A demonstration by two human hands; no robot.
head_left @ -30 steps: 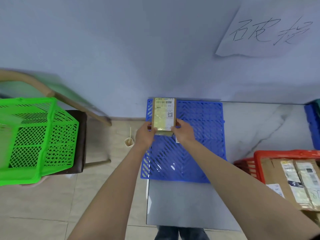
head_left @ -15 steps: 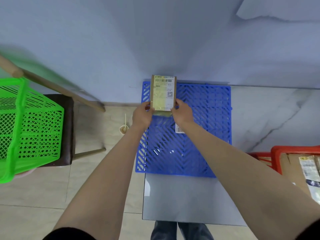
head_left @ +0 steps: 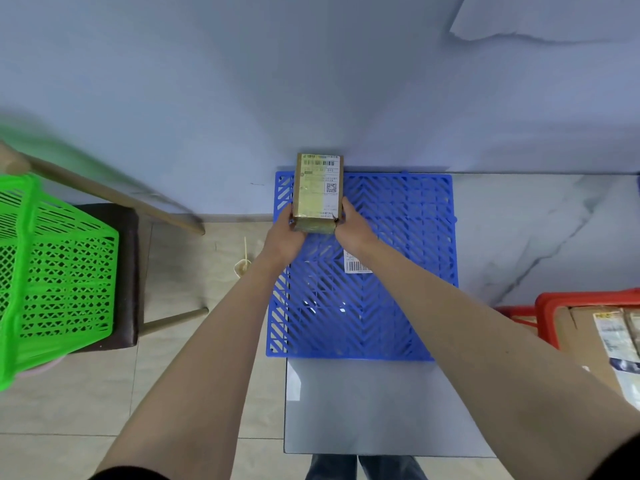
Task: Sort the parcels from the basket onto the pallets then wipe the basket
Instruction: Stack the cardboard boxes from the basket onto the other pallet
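Brown parcel (head_left: 318, 192) gripped between left hand (head_left: 284, 233) and right hand (head_left: 351, 230), seemingly on blue pallet (head_left: 398, 237).

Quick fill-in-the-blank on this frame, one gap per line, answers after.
1. Both hands hold the parcel over the ____ pallet.
2. The left hand and right hand grip the parcel's ____ end.
3. The basket with parcels still in it is ____ in colour.
4. The green basket sits on a ____.

Answers: blue; near; red; chair
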